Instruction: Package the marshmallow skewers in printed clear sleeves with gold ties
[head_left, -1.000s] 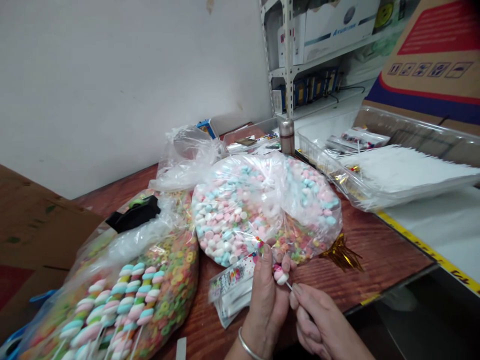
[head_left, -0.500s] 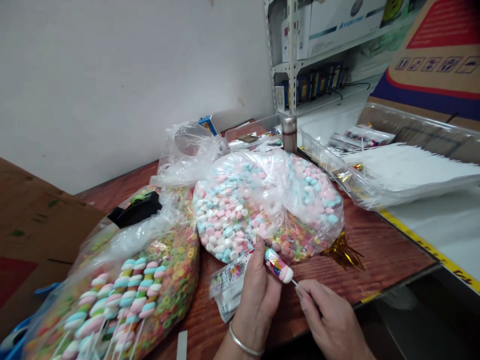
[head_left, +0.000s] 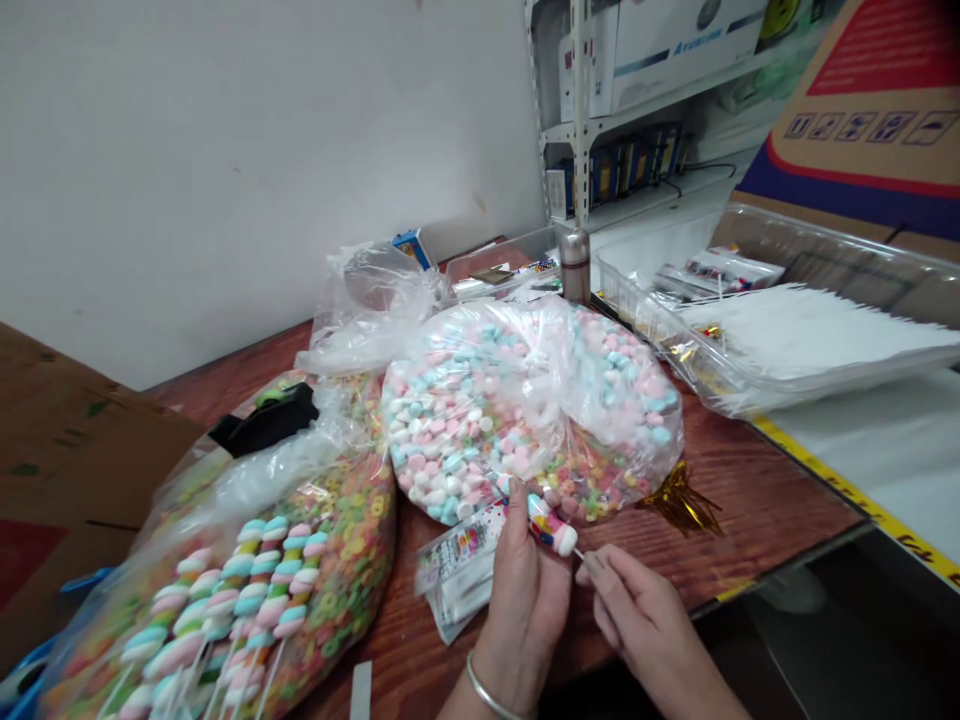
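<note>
Marshmallow twist (head_left: 551, 527) sits clasped in the left hand (head_left: 521, 610) while the nearly closed right hand (head_left: 637, 620) pinches its white stick (head_left: 578, 552), the next move calling for a steady hold.

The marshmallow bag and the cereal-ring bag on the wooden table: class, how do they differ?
The cereal-ring bag holds mostly bright rainbow rings with twisted marshmallow sticks, while the marshmallow bag holds mainly small pastel pieces. The cereal-ring bag has a black piece at its neck; the marshmallow bag does not. Both are clear plastic, lying on the table.

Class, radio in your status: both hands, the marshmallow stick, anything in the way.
Left hand pinching twisted marshmallow stick. Right hand at the stick's end. Printed wrappers beside left hand, not blocking.
</note>
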